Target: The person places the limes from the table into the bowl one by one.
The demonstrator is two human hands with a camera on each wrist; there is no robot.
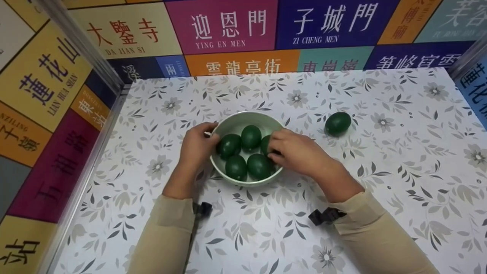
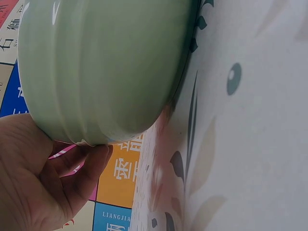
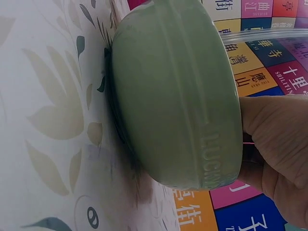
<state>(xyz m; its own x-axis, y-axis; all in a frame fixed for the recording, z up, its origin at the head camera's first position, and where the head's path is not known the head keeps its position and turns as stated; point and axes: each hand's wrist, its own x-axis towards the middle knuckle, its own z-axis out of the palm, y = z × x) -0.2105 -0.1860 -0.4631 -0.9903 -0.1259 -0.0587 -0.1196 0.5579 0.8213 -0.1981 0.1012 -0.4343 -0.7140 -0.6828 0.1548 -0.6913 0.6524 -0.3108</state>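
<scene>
A pale green bowl stands on the table with several dark green, smooth egg-shaped objects in it. My left hand grips the bowl's left side, thumb at the rim and fingers along the outer wall. Over the right rim, my right hand reaches in with curled fingers around another green egg-shaped object, which they partly cover. In the right wrist view the bowl wall hides the fingertips. One more green egg-shaped object lies on the table, right of the bowl.
A white cloth with grey flowers and leaves covers the table. Panels of coloured blocks with Chinese lettering rise behind it and along the left side. Dark clips sit at both sleeve cuffs.
</scene>
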